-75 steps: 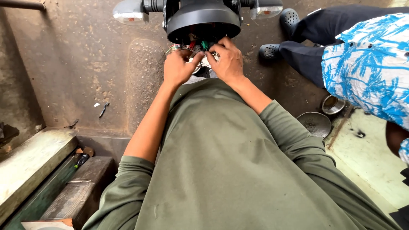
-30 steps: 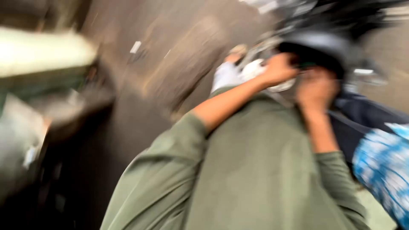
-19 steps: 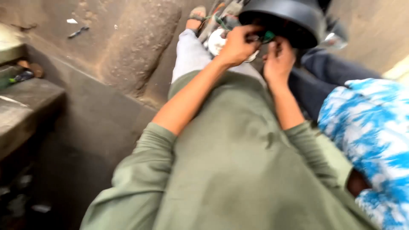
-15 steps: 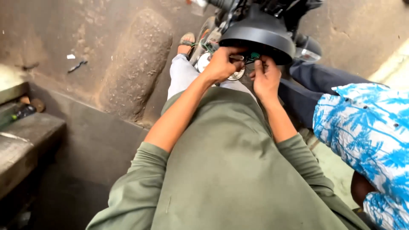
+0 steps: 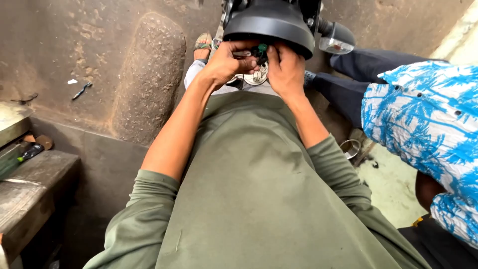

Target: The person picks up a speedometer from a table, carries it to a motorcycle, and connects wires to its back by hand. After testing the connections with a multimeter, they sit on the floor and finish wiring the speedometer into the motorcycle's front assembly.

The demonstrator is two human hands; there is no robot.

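Note:
A black motorcycle headlight housing (image 5: 269, 22) fills the top centre of the head view, with a turn signal (image 5: 334, 41) at its right. Both my hands work at its lower rear edge. My left hand (image 5: 226, 62) pinches wiring there, fingers curled. My right hand (image 5: 285, 69) grips beside a small green connector (image 5: 262, 48), which sits between the two hands. A round metal part (image 5: 256, 77) shows just below the fingers. My green sleeves and shirt cover the lower frame.
A person in a blue and white patterned shirt (image 5: 428, 129) and dark trousers crouches at the right. A small metal bowl (image 5: 350, 147) lies on the floor there. A rough stone hump (image 5: 147, 74) is at the left, a worn step with tools (image 5: 30, 184) further left.
The camera swung about and has steadied. Both hands stayed at the back of the headlight housing on the wiring; the view is now closer and more centred.

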